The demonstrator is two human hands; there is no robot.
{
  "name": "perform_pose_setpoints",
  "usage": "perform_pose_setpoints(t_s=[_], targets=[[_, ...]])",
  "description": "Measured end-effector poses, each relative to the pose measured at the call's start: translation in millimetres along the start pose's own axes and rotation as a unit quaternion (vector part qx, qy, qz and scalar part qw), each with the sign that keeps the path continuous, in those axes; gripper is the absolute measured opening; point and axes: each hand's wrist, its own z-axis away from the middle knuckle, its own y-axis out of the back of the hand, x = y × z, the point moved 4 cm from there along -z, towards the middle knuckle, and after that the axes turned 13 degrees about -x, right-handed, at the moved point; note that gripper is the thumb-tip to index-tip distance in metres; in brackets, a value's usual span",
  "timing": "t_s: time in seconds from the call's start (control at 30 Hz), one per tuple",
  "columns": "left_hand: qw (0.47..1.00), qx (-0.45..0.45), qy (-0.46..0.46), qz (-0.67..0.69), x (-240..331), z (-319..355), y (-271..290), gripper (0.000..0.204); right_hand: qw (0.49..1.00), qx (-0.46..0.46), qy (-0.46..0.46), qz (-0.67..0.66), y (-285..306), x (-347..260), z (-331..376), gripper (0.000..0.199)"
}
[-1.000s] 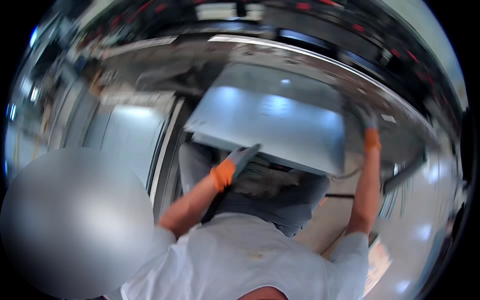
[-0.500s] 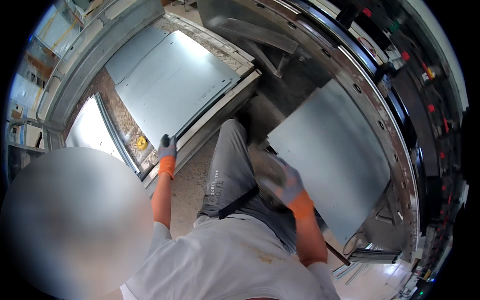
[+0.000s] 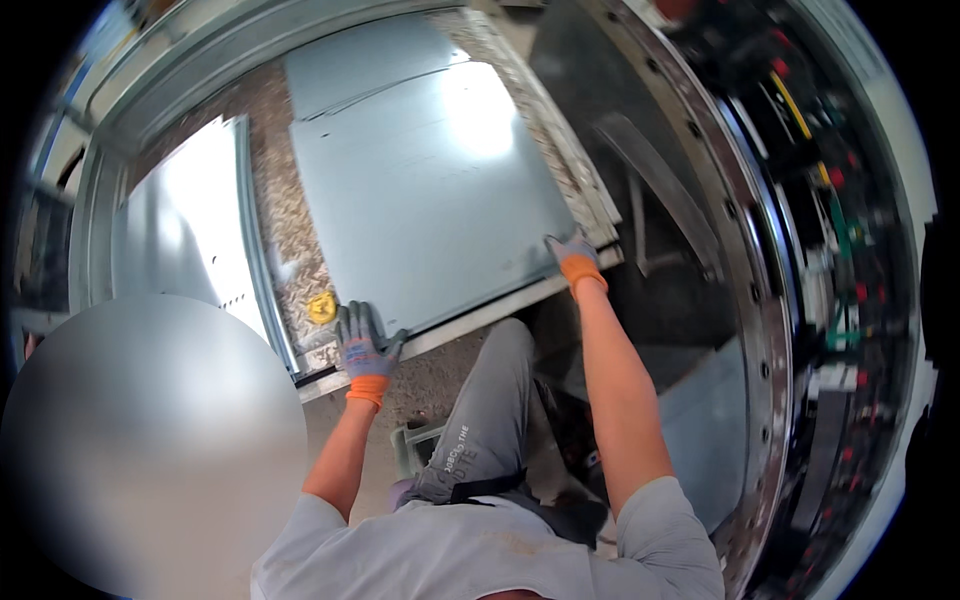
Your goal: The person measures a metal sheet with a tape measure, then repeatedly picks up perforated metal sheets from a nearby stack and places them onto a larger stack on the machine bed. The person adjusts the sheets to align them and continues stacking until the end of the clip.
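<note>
A large grey metal sheet (image 3: pixel 430 200) lies flat on top of a stack, over another sheet (image 3: pixel 370 60) that shows beyond its far edge. My left hand (image 3: pixel 366 345), in a grey glove with an orange cuff, rests on its near left corner. The fingers there are stretched out and the thumb is apart. At the near right corner, my right hand (image 3: pixel 573 252), gloved alike, is closed around the sheet's edge; its fingers are partly hidden. Beside my left hand sits a small yellow object (image 3: pixel 321 308), perhaps a tape measure.
More metal sheets (image 3: pixel 180 220) are stacked at the left on the worn patterned platform (image 3: pixel 275 190). Along the right runs a long machine (image 3: pixel 755 260) with a curved-looking edge. Another grey sheet (image 3: pixel 705 420) lies low at the right, and a metal bracket (image 3: pixel 660 190) stands beyond my right hand.
My right hand has gone from beside the right-hand sheet to the stacked sheet's near right corner. My left hand now lies spread on the near left corner. The view has turned toward the stack.
</note>
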Motion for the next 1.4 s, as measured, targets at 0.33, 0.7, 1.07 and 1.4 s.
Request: perform_pose_setpoints(t_s=[0.33, 0.7, 1.07, 1.4], targets=[[0.999, -0.033, 0.03, -0.009, -8.0, -4.7, 11.4, 0.101, 0.99, 0.069, -0.083, 0.095, -27.0, -55.3, -15.5, 0.099], [1.0, -0.01, 0.019, 0.011, -13.6, 0.8, 8.7, 0.099, 0.991, 0.008, -0.104, 0.081, -11.6, -49.6, -22.1, 0.1], [0.996, 0.029, 0.004, 0.086, -28.7, -17.4, 23.0, 0.085, 0.988, 0.036, -0.125, 0.086, -18.2, -20.8, -24.7, 0.087], [0.995, -0.033, 0.058, -0.079, -31.5, -386.2, 84.0, 0.079, 0.984, 0.053, -0.091, 0.142, -7.4, -42.2, -16.3, 0.085]])
